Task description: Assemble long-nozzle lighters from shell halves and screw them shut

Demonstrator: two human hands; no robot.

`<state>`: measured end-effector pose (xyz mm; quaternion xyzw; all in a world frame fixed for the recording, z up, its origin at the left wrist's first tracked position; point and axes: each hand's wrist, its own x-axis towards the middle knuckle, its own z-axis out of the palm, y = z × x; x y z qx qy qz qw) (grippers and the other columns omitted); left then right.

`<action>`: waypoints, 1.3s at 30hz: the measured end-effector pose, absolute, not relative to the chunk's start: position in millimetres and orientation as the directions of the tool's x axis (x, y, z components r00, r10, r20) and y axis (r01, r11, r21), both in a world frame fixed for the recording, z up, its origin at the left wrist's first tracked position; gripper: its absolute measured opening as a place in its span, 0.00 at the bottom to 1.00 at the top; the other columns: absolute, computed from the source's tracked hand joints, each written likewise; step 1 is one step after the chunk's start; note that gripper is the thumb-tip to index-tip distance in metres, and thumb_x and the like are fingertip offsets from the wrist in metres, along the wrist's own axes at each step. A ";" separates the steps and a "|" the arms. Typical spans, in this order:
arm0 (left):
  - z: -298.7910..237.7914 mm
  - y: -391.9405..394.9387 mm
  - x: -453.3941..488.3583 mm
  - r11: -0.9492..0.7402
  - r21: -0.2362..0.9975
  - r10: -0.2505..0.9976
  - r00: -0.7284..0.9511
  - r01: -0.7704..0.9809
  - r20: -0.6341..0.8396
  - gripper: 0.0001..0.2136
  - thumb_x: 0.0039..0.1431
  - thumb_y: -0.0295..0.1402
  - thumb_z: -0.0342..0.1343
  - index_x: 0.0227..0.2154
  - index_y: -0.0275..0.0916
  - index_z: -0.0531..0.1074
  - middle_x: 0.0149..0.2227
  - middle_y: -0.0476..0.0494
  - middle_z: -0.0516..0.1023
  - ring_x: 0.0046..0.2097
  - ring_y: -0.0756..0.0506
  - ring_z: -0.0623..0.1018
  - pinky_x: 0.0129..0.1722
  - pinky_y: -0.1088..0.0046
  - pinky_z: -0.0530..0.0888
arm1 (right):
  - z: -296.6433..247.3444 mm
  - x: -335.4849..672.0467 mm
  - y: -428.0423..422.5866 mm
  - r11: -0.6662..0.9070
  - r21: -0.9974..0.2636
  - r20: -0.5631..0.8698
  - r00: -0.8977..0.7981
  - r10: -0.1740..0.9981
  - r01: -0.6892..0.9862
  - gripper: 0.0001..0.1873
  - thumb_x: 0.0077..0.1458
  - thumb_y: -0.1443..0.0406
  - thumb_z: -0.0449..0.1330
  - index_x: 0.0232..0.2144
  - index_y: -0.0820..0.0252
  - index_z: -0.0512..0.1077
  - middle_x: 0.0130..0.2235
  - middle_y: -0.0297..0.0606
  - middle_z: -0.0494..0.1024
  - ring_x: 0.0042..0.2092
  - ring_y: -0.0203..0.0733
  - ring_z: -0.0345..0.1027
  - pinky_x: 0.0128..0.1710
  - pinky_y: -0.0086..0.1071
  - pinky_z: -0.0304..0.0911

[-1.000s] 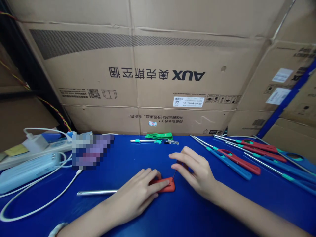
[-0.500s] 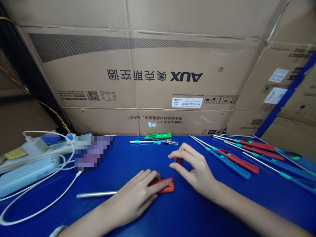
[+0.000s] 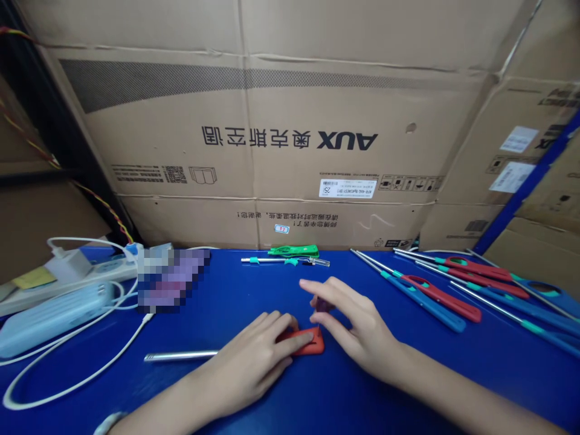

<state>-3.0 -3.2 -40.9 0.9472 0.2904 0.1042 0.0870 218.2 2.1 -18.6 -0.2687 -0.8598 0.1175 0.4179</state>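
My left hand (image 3: 254,359) lies flat on the blue table (image 3: 317,393), its fingers pressing down on a red handle piece (image 3: 312,341). A metal tube (image 3: 179,356) sticks out to the left from under that hand. My right hand (image 3: 357,329) hovers just right of the red piece. Its thumb and fingers pinch a small dark purple part (image 3: 322,304) right above the red piece's end.
Several red and blue long-shafted tools (image 3: 435,293) lie at the right. A green part with a thin rod (image 3: 290,254) lies at the back. A power strip, charger and white cable (image 3: 67,338) sit at the left. Cardboard boxes (image 3: 290,133) wall the back.
My right hand has come down and slightly left, bringing the small purple part closer to the red piece. My left hand has stayed put.
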 end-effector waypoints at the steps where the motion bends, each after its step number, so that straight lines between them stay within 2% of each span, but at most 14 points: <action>1: -39.8 -3.4 -2.8 -0.817 0.226 0.567 0.811 0.530 0.143 0.25 0.65 0.24 0.47 0.61 0.53 0.56 0.48 0.43 0.66 0.46 0.41 0.67 0.46 0.62 0.70 | -19.7 218.3 2.4 0.821 -0.426 0.669 -0.478 0.569 0.381 0.22 0.61 0.71 0.54 0.57 0.54 0.62 0.37 0.36 0.69 0.37 0.38 0.67 0.37 0.31 0.67; 5: -38.1 -3.5 -2.3 -0.819 0.228 0.564 0.812 0.526 0.151 0.25 0.65 0.24 0.47 0.62 0.52 0.55 0.47 0.43 0.66 0.45 0.42 0.67 0.45 0.64 0.70 | -18.7 219.3 3.1 0.830 -0.359 0.729 -0.427 0.535 0.428 0.11 0.60 0.68 0.57 0.46 0.58 0.67 0.33 0.36 0.70 0.31 0.37 0.66 0.31 0.30 0.66; 8: -39.7 -2.9 -2.4 -0.827 0.235 0.555 0.811 0.511 0.187 0.23 0.66 0.25 0.46 0.61 0.52 0.57 0.47 0.43 0.67 0.45 0.42 0.67 0.45 0.65 0.69 | -10.5 219.4 1.0 0.854 -0.328 0.727 -0.469 0.501 0.404 0.15 0.62 0.70 0.53 0.51 0.59 0.67 0.37 0.40 0.72 0.37 0.40 0.69 0.36 0.33 0.68; 10: -41.4 -2.5 -2.7 -0.827 0.239 0.554 0.809 0.509 0.194 0.22 0.66 0.26 0.46 0.60 0.51 0.58 0.46 0.42 0.67 0.45 0.42 0.68 0.45 0.65 0.70 | -4.0 219.0 -1.3 0.866 -0.367 0.702 -0.509 0.498 0.341 0.19 0.62 0.73 0.49 0.54 0.60 0.65 0.43 0.44 0.73 0.43 0.41 0.69 0.41 0.35 0.68; 13: -43.6 -2.1 -3.3 -0.825 0.234 0.558 0.809 0.515 0.186 0.22 0.66 0.26 0.46 0.61 0.51 0.58 0.46 0.42 0.67 0.46 0.41 0.68 0.46 0.63 0.69 | 0.0 218.9 -3.1 0.865 -0.402 0.696 -0.513 0.502 0.302 0.20 0.62 0.73 0.48 0.56 0.60 0.65 0.40 0.42 0.74 0.41 0.40 0.69 0.40 0.34 0.68; 17: -43.8 -2.2 -3.9 -0.830 0.241 0.552 0.806 0.504 0.216 0.22 0.67 0.27 0.46 0.61 0.51 0.57 0.47 0.42 0.67 0.46 0.42 0.68 0.47 0.64 0.69 | -6.7 220.9 -0.5 0.854 -0.179 0.768 -0.473 0.431 0.488 0.17 0.63 0.69 0.52 0.53 0.61 0.68 0.31 0.38 0.71 0.32 0.40 0.66 0.31 0.32 0.66; 20: -42.3 -2.4 -3.6 -0.833 0.238 0.547 0.808 0.499 0.220 0.22 0.66 0.27 0.46 0.61 0.51 0.58 0.46 0.42 0.67 0.45 0.42 0.68 0.45 0.65 0.70 | -8.4 222.4 1.0 0.845 -0.080 0.774 -0.501 0.387 0.528 0.18 0.63 0.69 0.52 0.55 0.63 0.66 0.31 0.39 0.72 0.32 0.41 0.66 0.32 0.34 0.66; 24: -41.4 -2.4 -3.1 -0.830 0.239 0.550 0.809 0.504 0.207 0.22 0.66 0.26 0.46 0.60 0.50 0.59 0.46 0.42 0.67 0.45 0.42 0.68 0.45 0.65 0.70 | -2.2 222.4 -0.4 0.877 -0.289 0.702 -0.539 0.466 0.383 0.22 0.63 0.74 0.47 0.58 0.62 0.62 0.43 0.44 0.74 0.43 0.41 0.69 0.40 0.35 0.68; 26: -41.6 -2.4 -3.1 -0.826 0.235 0.556 0.809 0.513 0.190 0.23 0.65 0.26 0.47 0.60 0.51 0.58 0.46 0.42 0.67 0.46 0.42 0.67 0.46 0.64 0.69 | -1.5 222.5 -0.5 0.863 -0.377 0.676 -0.537 0.505 0.337 0.22 0.63 0.73 0.47 0.58 0.60 0.62 0.41 0.42 0.74 0.42 0.39 0.69 0.41 0.34 0.68; 28: -42.0 -2.4 -3.1 -0.826 0.232 0.557 0.809 0.514 0.189 0.23 0.65 0.25 0.47 0.61 0.51 0.57 0.47 0.42 0.67 0.46 0.42 0.68 0.46 0.64 0.69 | -4.0 223.0 0.5 0.867 -0.330 0.706 -0.511 0.489 0.374 0.18 0.63 0.71 0.50 0.54 0.60 0.66 0.37 0.40 0.74 0.37 0.39 0.69 0.37 0.33 0.68; 31: -42.4 -2.2 -3.2 -0.829 0.233 0.554 0.807 0.509 0.206 0.24 0.65 0.26 0.47 0.61 0.51 0.56 0.46 0.42 0.67 0.45 0.42 0.68 0.45 0.65 0.70 | -8.3 223.6 1.9 0.862 -0.119 0.775 -0.496 0.391 0.493 0.11 0.63 0.68 0.53 0.47 0.62 0.70 0.33 0.41 0.74 0.32 0.40 0.68 0.31 0.32 0.67; 33: -42.8 -2.0 -3.3 -0.829 0.234 0.553 0.807 0.509 0.206 0.23 0.66 0.26 0.47 0.61 0.51 0.57 0.46 0.42 0.67 0.45 0.42 0.68 0.46 0.65 0.70 | -7.7 223.6 1.6 0.854 -0.040 0.765 -0.535 0.360 0.518 0.13 0.63 0.69 0.52 0.49 0.63 0.69 0.36 0.43 0.75 0.35 0.42 0.70 0.34 0.34 0.69; 36: -43.2 -2.2 -3.5 -0.828 0.240 0.553 0.809 0.507 0.198 0.22 0.66 0.27 0.46 0.60 0.50 0.58 0.47 0.42 0.67 0.46 0.42 0.68 0.46 0.64 0.70 | -3.6 223.2 0.0 0.871 -0.141 0.687 -0.588 0.428 0.470 0.22 0.62 0.73 0.47 0.58 0.63 0.60 0.48 0.48 0.73 0.48 0.44 0.69 0.44 0.36 0.69; 39: -42.5 -3.0 -3.8 -0.824 0.250 0.557 0.808 0.509 0.192 0.22 0.66 0.26 0.46 0.61 0.49 0.57 0.46 0.42 0.67 0.46 0.42 0.68 0.47 0.65 0.69 | -4.0 223.1 -0.4 0.860 -0.261 0.649 -0.580 0.493 0.438 0.23 0.63 0.73 0.47 0.59 0.60 0.59 0.46 0.45 0.72 0.45 0.41 0.69 0.42 0.34 0.69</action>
